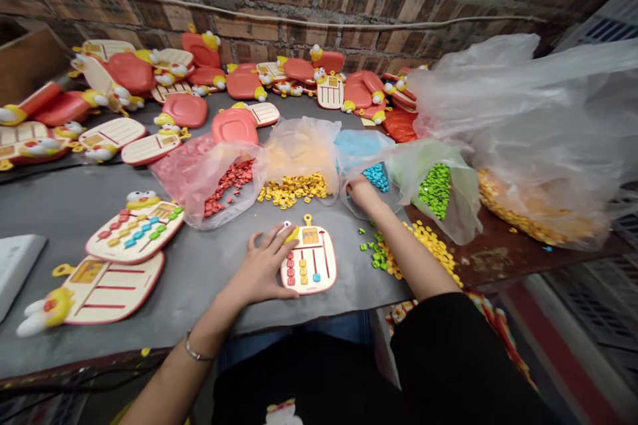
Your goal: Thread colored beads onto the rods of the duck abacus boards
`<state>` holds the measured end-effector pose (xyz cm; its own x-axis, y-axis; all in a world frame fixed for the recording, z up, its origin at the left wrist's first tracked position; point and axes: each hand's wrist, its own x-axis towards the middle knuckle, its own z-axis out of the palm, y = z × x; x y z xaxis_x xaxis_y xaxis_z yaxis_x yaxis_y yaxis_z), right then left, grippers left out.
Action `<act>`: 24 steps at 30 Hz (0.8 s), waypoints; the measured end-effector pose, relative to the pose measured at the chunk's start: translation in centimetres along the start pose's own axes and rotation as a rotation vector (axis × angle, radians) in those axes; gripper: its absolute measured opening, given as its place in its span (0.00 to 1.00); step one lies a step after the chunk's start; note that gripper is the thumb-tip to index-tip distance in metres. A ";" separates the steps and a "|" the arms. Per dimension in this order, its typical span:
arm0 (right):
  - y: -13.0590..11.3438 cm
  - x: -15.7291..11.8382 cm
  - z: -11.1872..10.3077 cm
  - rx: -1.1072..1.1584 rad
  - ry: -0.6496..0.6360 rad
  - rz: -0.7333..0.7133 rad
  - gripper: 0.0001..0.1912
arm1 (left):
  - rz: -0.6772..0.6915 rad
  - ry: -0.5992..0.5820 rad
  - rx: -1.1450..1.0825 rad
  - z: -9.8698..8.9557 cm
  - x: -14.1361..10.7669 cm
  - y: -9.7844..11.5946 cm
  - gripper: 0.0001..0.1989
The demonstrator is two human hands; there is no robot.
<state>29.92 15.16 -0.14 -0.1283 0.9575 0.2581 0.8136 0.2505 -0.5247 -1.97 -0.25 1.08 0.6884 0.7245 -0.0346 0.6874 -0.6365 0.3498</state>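
Note:
My left hand (266,262) grips the left edge of a cream toy counting board (325,272), thumb at the bottom and fingers spread over its yellow duck-like head. Red and yellow beads fill parts of two slots on the board, and a single blue bead (316,277) sits in the third; the slot at the right is bare. My right hand (363,191) reaches into the mouth of a clear bag of blue beads (376,176), its fingers curled downward. Whatever is between those fingertips is hidden.
Open bags of red beads (234,179), yellow beads (299,189) and green beads (435,192) flank the blue ones. Loose yellow beads (428,242) lie beneath my right forearm. A filled board (134,232) rests on another at left. Several red-backed boards (244,83) line the brick wall.

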 end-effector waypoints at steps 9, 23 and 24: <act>-5.5 -8.6 -1.6 0.369 0.126 -0.136 0.05 | -0.009 -0.020 -0.005 -0.1 0.1 0.2 0.50; -7.9 -12.2 1.4 0.112 -0.114 -0.339 0.09 | -0.023 -0.033 0.062 -0.1 0.0 0.4 0.51; -7.9 -12.3 1.1 0.109 -0.143 -0.348 0.09 | -0.024 -0.029 0.063 -0.1 0.0 0.4 0.51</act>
<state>24.47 1.58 -0.06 -0.4698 0.8209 0.3245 0.6433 0.5701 -0.5109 -1.69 -0.48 1.34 0.6771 0.7326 -0.0699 0.7166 -0.6349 0.2888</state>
